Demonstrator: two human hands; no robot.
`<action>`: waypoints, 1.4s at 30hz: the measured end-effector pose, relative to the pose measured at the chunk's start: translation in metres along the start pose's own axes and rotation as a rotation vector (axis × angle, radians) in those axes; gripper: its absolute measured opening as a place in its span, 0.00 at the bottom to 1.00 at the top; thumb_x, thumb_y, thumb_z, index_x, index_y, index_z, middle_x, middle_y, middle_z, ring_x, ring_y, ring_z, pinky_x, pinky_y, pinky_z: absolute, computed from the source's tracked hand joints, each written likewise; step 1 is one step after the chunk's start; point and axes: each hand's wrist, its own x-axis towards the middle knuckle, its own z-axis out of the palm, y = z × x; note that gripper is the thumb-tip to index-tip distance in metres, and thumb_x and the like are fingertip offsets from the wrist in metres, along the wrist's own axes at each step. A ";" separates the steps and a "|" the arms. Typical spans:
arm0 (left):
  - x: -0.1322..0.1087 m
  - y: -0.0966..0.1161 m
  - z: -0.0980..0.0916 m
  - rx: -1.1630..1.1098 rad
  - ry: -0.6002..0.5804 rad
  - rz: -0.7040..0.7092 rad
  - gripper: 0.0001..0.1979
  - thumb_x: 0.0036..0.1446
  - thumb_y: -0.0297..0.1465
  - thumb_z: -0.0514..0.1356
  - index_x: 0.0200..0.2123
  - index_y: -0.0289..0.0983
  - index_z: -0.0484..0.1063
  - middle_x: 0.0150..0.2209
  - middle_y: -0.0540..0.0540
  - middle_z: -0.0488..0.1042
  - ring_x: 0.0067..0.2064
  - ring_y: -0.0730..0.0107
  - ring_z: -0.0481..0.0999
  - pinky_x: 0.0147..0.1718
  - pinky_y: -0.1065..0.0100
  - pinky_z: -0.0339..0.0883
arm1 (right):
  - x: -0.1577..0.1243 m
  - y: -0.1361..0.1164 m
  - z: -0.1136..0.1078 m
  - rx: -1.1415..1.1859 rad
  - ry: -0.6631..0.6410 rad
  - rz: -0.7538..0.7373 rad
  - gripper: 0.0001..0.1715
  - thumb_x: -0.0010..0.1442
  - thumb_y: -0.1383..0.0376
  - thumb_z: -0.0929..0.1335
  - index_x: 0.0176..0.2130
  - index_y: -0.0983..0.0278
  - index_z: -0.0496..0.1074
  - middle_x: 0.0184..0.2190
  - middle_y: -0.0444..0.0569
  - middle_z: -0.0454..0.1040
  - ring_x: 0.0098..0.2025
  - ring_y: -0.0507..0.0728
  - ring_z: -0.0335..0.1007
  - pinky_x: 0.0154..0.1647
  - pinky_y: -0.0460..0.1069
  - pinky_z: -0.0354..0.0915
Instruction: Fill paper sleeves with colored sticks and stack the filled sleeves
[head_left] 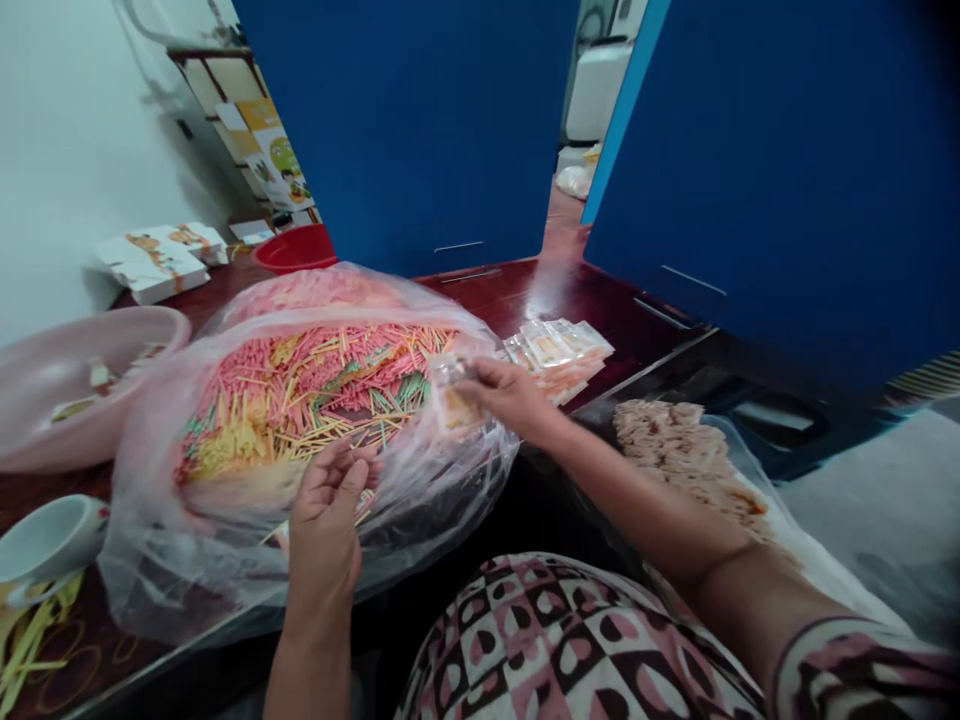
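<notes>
A large clear plastic bag (420, 505) lies open before me, filled with short thin sticks (322, 370) in pink, yellow and green. Between the thumb and fingers of my right hand (517, 395) is a small clear plastic packet (455, 400), held over the bag's right side. My left hand (330, 495) is at the bag's near edge, palm partly up, its fingers curled toward the thumb. A few sticks show beside and behind it; whether they are in its grip is unclear. Right of the bag lies a pile of filled clear packets (559, 350).
A pink basin (150, 335) and a white cup (52, 540) stand left, near yellow strips (34, 640). Behind are a red basin (296, 250) and white boxes (154, 262). Blue panels (420, 120) rise beyond the table. Brownish bundled pieces (675, 450) lie at right.
</notes>
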 end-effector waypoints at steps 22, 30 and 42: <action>0.007 -0.024 -0.101 1.142 -0.065 0.198 0.05 0.58 0.30 0.67 0.38 0.39 0.82 0.42 0.42 0.82 0.48 0.54 0.77 0.53 0.55 0.68 | 0.026 0.014 -0.107 -0.926 0.308 -0.387 0.21 0.69 0.59 0.64 0.58 0.51 0.76 0.58 0.49 0.78 0.65 0.72 0.71 0.66 0.72 0.63; 0.012 -0.031 -0.093 1.370 -0.112 0.173 0.05 0.63 0.29 0.63 0.37 0.38 0.80 0.42 0.40 0.80 0.49 0.50 0.76 0.49 0.54 0.66 | -0.001 0.024 0.079 -0.459 -0.397 -0.443 0.13 0.69 0.62 0.67 0.44 0.59 0.83 0.42 0.50 0.86 0.44 0.59 0.83 0.48 0.52 0.75; 0.001 -0.035 -0.093 1.180 0.068 0.568 0.07 0.67 0.34 0.62 0.35 0.39 0.77 0.36 0.43 0.78 0.44 0.54 0.75 0.45 0.55 0.64 | 0.003 0.036 0.151 -0.484 -0.584 -0.116 0.28 0.66 0.47 0.69 0.25 0.64 0.73 0.22 0.44 0.69 0.28 0.52 0.62 0.31 0.48 0.54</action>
